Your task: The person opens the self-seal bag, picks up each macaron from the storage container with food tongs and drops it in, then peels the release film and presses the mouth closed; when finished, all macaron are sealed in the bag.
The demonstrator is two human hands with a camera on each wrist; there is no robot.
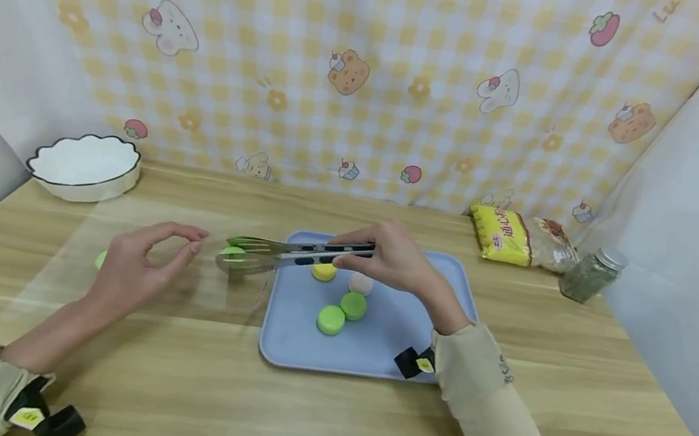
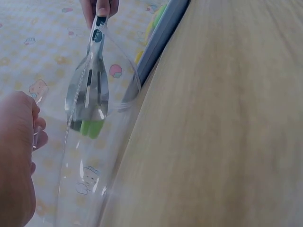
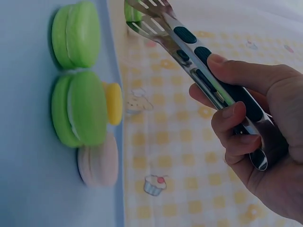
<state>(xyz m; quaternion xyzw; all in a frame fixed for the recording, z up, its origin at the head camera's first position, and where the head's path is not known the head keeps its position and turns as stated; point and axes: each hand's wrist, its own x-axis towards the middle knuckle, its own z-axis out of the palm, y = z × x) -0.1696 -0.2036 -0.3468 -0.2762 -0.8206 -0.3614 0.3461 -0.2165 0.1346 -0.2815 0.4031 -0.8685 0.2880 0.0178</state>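
My right hand [image 1: 387,257] grips metal tongs [image 1: 325,250] with dark pads on the handles. Between the tong heads is a green macaron [image 1: 233,252], at the mouth of a clear plastic bag [image 2: 90,151]. The left hand [image 1: 141,267] pinches the bag's edge between thumb and fingers. Another green piece [image 1: 100,259] shows partly behind the left hand. On the blue tray [image 1: 294,348], beneath the right hand, sit two green macarons [image 3: 78,109], a yellow one [image 1: 323,272] and a pale pink one [image 3: 98,160].
A white scalloped dish [image 1: 84,169] with a dark rim stands at the back left. Toward the back right lie a yellow snack packet [image 1: 501,236] and a glass jar [image 1: 592,276] with a metal lid. A checked curtain [image 1: 376,125] hangs behind the wooden table [image 1: 198,390].
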